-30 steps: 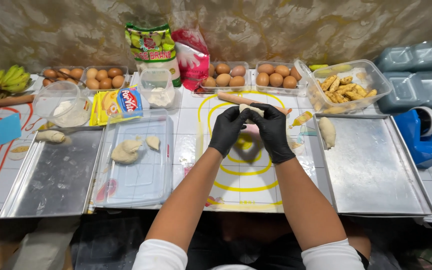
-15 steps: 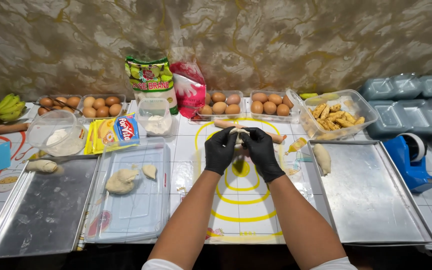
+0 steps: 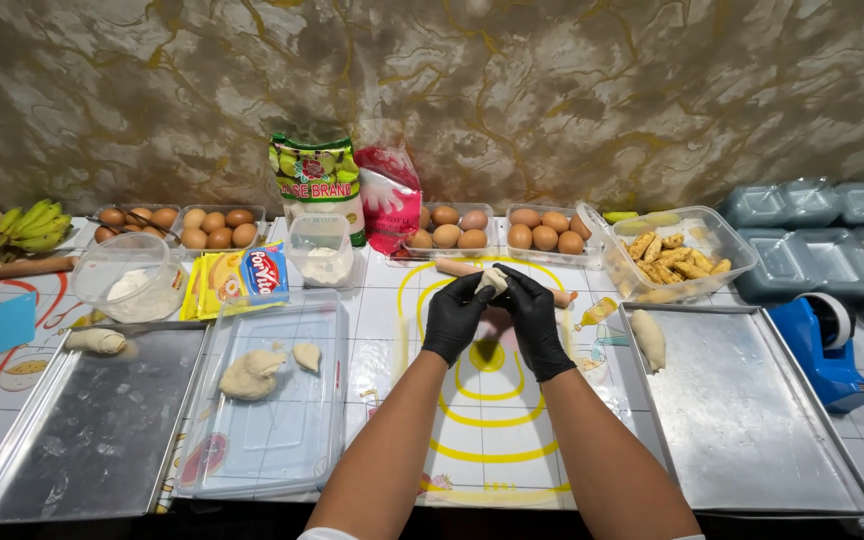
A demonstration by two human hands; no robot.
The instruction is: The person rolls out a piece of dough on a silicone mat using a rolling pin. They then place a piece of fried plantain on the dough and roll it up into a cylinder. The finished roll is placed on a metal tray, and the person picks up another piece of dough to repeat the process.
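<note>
- Your fingers (image 3: 487,293) are pinched shut from both sides around a small pale piece of dough (image 3: 493,279); the left hand (image 3: 455,318) and right hand (image 3: 532,322) meet at the fingertips, black gloves touching.
- A second ago your hands sat lower and flatter over the mat, with the piece pressed between the palms; half a second ago they were already raised, and now only the top of the dough peeks out above the fingertips (most of it is hidden in the grip, so you cannot judge its full shape).
- That shift reads as going from flattening to closing up: the work looks like sealing or shaping the piece, judged from how tightly the tips bunch.
- The dough is held in the air above the yellow-ringed mat (image 3: 487,420), just in front of the rolling pin (image 3: 457,268), not resting on anything.
- One finished roll (image 3: 649,338) lies on the right metal tray (image 3: 752,420), near its left edge.
- More raw dough lumps (image 3: 252,375) wait in the clear plastic tray (image 3: 272,440) to your left, well apart from your hands.
</note>
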